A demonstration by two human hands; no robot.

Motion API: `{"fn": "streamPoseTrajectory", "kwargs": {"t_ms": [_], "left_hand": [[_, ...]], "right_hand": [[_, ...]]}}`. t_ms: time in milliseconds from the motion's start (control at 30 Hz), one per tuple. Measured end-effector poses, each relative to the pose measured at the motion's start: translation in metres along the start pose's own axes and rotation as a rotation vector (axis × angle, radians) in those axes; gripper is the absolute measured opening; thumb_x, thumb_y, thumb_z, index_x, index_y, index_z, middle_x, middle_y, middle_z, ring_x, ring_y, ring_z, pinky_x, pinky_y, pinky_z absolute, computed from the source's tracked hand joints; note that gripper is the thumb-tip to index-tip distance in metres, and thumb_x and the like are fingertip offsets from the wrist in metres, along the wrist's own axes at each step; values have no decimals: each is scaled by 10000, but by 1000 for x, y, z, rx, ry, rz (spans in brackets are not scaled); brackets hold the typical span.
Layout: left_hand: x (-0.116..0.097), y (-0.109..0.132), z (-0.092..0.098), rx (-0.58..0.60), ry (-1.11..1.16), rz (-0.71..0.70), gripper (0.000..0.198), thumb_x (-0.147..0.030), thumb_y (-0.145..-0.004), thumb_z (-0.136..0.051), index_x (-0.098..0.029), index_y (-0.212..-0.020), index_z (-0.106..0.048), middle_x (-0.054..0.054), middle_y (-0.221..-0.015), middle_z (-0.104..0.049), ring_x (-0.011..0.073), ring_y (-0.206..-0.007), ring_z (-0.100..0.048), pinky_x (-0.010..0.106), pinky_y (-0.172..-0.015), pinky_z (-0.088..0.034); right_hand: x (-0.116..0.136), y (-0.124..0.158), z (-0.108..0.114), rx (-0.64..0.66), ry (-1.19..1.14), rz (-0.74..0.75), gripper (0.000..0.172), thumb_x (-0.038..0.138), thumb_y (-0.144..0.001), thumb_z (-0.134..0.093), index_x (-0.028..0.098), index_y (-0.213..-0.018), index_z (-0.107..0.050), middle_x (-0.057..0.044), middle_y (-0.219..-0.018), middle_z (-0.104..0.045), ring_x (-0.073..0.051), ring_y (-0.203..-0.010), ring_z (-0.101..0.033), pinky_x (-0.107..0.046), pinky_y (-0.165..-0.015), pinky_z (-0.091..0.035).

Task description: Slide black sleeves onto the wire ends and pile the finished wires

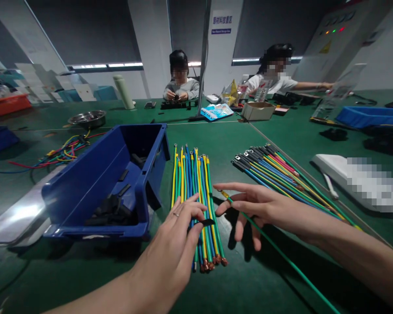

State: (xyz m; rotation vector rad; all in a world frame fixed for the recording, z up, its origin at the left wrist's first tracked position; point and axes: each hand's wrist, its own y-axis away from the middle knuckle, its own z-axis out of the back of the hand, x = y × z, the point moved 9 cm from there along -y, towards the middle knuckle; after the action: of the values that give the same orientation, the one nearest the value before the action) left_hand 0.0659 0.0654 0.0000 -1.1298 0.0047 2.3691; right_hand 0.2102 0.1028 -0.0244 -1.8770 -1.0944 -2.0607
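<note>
My left hand [178,235] is closed, pinching a short black sleeve [207,222] between thumb and forefinger. It hovers over a row of green, yellow and blue wires [186,174] with metal lugs at the far ends and bare copper at several near ends. My right hand [262,207] pinches a green wire [291,264] between thumb and fingers, close to its lug end. That tip points left toward the black sleeve but is apart from it. The wire trails down to the bottom edge. To my left, a blue bin [94,174] holds loose black sleeves [113,209].
Behind my right hand lie more wires [271,170], several with black sleeves near their lugs. A metal bowl [87,118] and tangled wires [65,150] are at the left. A white object [343,174] and blue tray [373,117] lie right. Two people sit across the table.
</note>
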Motion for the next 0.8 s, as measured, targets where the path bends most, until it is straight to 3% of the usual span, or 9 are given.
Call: {"fn": "streamPoseTrajectory", "kwargs": {"t_ms": [100, 167, 267, 367, 467, 567, 633, 700, 800], "left_hand": [[-4, 0, 0, 3, -18, -35, 163, -154, -1000, -376, -262, -1044, -490, 33, -1238, -620, 228, -1361, -442, 565, -1173, -248], [-5, 1, 2, -17, -9, -45, 165, -136, -992, -403, -253, -1039, -509, 27, -1164, -646, 223, -1274, -523, 575, -1175, -220], [-5, 1, 5, -53, 35, -39, 141, -141, -986, -451, -250, -1025, -532, 7, -1055, -653, 197, -1097, -609, 501, -1125, -329], [3, 2, 8, -99, 72, 18, 115, -175, -989, -476, -260, -1023, -545, 0, -1020, -637, 183, -1021, -622, 360, -957, -477], [8, 3, 12, -145, 60, 51, 146, -181, -994, -467, -282, -1064, -547, -12, -1037, -634, 164, -1003, -630, 284, -867, -500], [6, 4, 14, -161, 45, 43, 177, -173, -1001, -449, -294, -1087, -546, -24, -1028, -638, 150, -982, -635, 264, -888, -490], [5, 4, 15, -174, 38, 44, 183, -175, -1005, -435, -292, -1090, -546, -22, -1020, -639, 149, -964, -637, 261, -886, -493], [5, 6, 18, -200, 30, 55, 188, -182, -1009, -424, -289, -1107, -544, -13, -1036, -641, 156, -979, -634, 267, -891, -495], [5, 7, 20, -219, 26, 71, 204, -193, -1010, -429, -285, -1147, -549, 2, -1075, -645, 174, -1012, -631, 287, -903, -497]], "right_hand": [[8, 3, 3, -36, 118, 78, 551, 330, -977, -472, 303, -1487, -264, -125, -1236, -618, -134, -696, -702, -174, -436, -481], [14, 7, 7, -92, 227, 142, 531, 370, -991, -451, 301, -1480, -255, -116, -1234, -623, -96, -646, -668, -149, -407, -413], [20, 18, 9, -157, 376, 182, 455, 440, -993, -442, 244, -1401, -390, -95, -1134, -665, -81, -598, -625, -165, -407, -389], [39, 38, 6, -287, 628, 324, 349, 407, -995, -450, 264, -1302, -532, -38, -969, -704, -99, -611, -620, -223, -543, -486], [66, 66, -8, -444, 927, 579, 282, 322, -980, -493, 321, -1240, -603, -29, -1035, -705, -155, -843, -670, -252, -686, -519], [75, 75, -27, -472, 1071, 728, 293, 226, -984, -473, 314, -1236, -595, -22, -995, -702, -139, -844, -674, -212, -635, -495], [73, 70, -34, -464, 1082, 742, 234, 206, -990, -448, 256, -1127, -632, -18, -878, -703, -126, -714, -663, -216, -578, -471], [62, 56, -37, -405, 1082, 660, 204, 197, -989, -438, 213, -941, -635, -7, -786, -693, -124, -634, -641, -228, -541, -449], [47, 41, -39, -319, 1089, 569, 198, 190, -986, -434, 207, -895, -609, 3, -757, -688, -127, -601, -627, -243, -520, -423]]}}
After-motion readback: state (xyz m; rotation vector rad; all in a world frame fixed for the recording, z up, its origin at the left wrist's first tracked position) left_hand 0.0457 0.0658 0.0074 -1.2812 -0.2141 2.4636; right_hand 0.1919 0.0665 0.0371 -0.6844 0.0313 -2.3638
